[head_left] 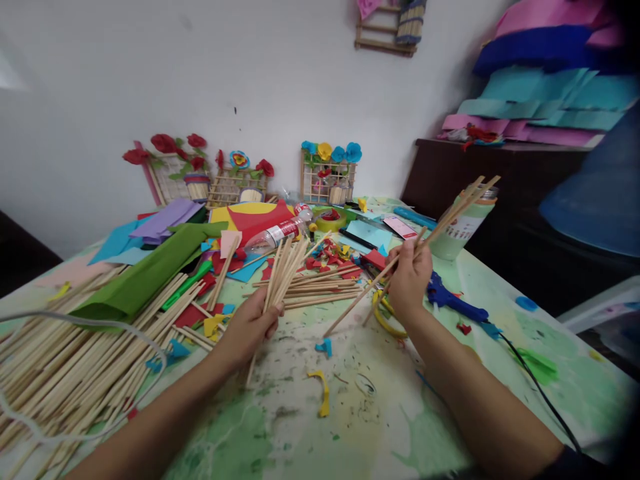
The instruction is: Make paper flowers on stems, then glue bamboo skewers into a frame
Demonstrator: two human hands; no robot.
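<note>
My left hand (253,325) is closed round a small bundle of thin wooden sticks (285,270) that fans up and away over the table. My right hand (410,275) grips a few longer sticks (453,212), slanted from low left to high right, their upper ends in front of a pale green bottle (463,230). Between the hands, a loose row of sticks (320,287) lies flat on the paint-stained table (360,413).
A big heap of sticks (75,373) fills the left side, with a white cable (75,320) over it. Green and purple paper sheets (145,270), paper scraps, a plastic bottle (280,233), a blue glue gun (453,300) and flower-decorated stick frames (327,177) crowd the back. A dark cabinet (500,180) stands right.
</note>
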